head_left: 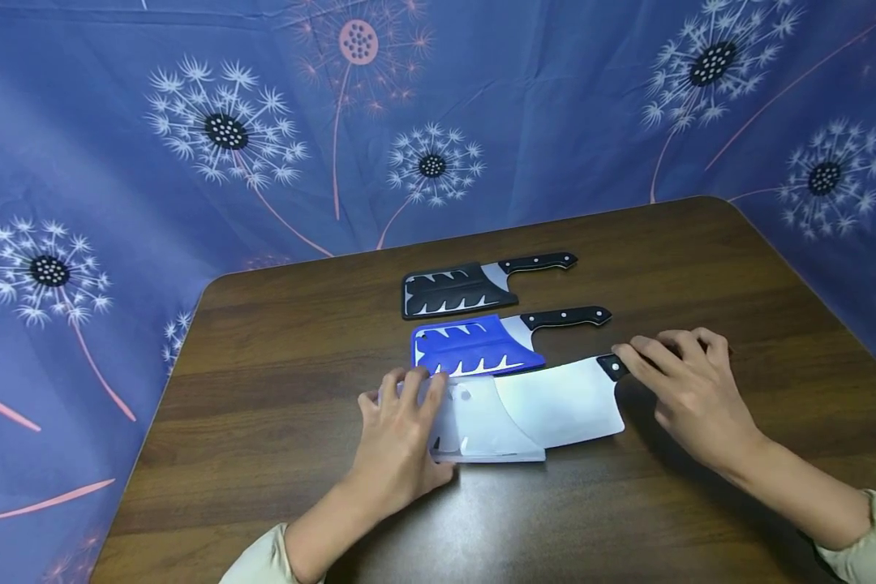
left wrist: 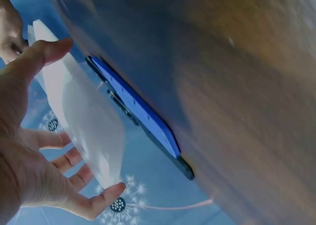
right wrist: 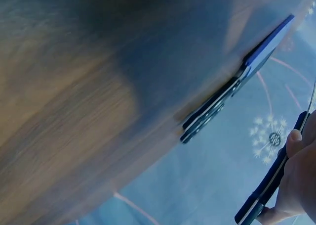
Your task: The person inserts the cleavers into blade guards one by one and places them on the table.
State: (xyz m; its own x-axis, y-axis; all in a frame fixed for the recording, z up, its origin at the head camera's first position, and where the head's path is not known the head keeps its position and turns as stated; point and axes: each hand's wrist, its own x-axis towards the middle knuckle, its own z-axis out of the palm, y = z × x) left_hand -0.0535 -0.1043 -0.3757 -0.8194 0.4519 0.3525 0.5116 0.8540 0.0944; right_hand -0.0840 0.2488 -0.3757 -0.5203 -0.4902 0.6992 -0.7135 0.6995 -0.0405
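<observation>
My left hand (head_left: 397, 442) grips a translucent white blade cover (head_left: 482, 434) by its left end, thumb at the near edge and fingers over the far edge. A broad cleaver blade (head_left: 565, 401) lies partly inside this cover, its bare steel showing to the right. My right hand (head_left: 689, 393) holds the cleaver's black handle (right wrist: 269, 185), mostly hidden under the fingers in the head view. In the left wrist view, the white cover (left wrist: 86, 111) is held up off the table between thumb and fingertips.
Just behind lies a cleaver in a blue cover (head_left: 463, 345), its black handle (head_left: 569, 317) pointing right. Farther back is another cleaver in a black cover (head_left: 453, 292). The brown wooden table (head_left: 277, 389) meets a blue dandelion-print cloth (head_left: 555, 105) at the back.
</observation>
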